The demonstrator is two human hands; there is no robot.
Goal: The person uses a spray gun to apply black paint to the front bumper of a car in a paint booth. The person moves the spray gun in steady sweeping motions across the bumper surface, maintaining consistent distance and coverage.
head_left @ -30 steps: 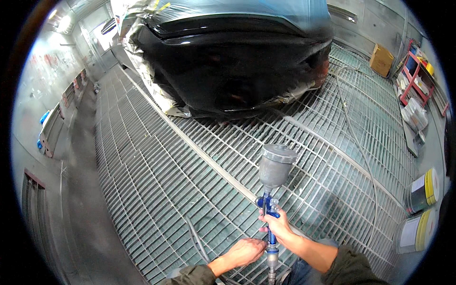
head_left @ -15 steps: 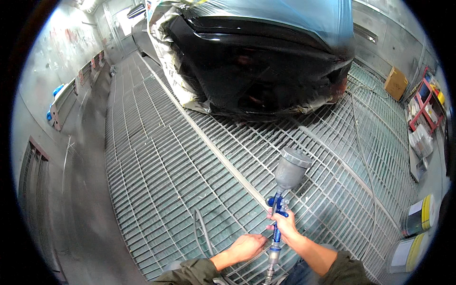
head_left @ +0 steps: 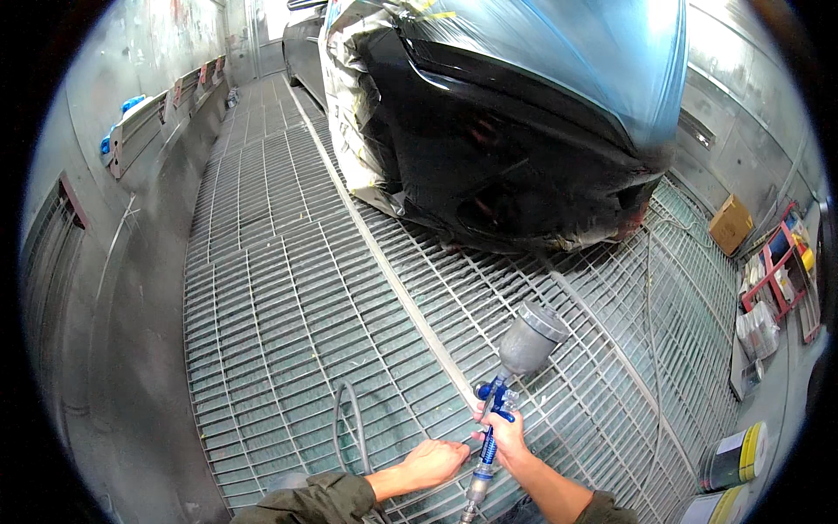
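Observation:
My right hand (head_left: 505, 434) is wrapped round the blue handle of a spray gun (head_left: 494, 407). On top of the gun sits a grey paint cup (head_left: 531, 339), tilted up and to the right. A metal fitting hangs below the handle toward the lower edge. My left hand (head_left: 436, 461) is closed just left of the handle, apart from it; what its fingers hold, if anything, is hidden. Beside my left forearm a grey hose (head_left: 356, 419) rises in a loop. Ahead stands a car with a glossy black bumper (head_left: 515, 162), beyond the gun's reach.
Blue plastic film (head_left: 594, 52) and crumpled masking paper (head_left: 346, 113) cover parts of the car. Metal grating (head_left: 271, 341) forms the floor. A thin hose lies across it at right, near paint buckets (head_left: 735, 456), a red rack (head_left: 772, 275) and a cardboard box (head_left: 731, 224). Grey walls flank both sides.
The view has shifted and tilted, so the car sits farther right and lower. Both hands and the spray gun appear slightly farther left, and the gun's cup leans more. The right hand's grip stays.

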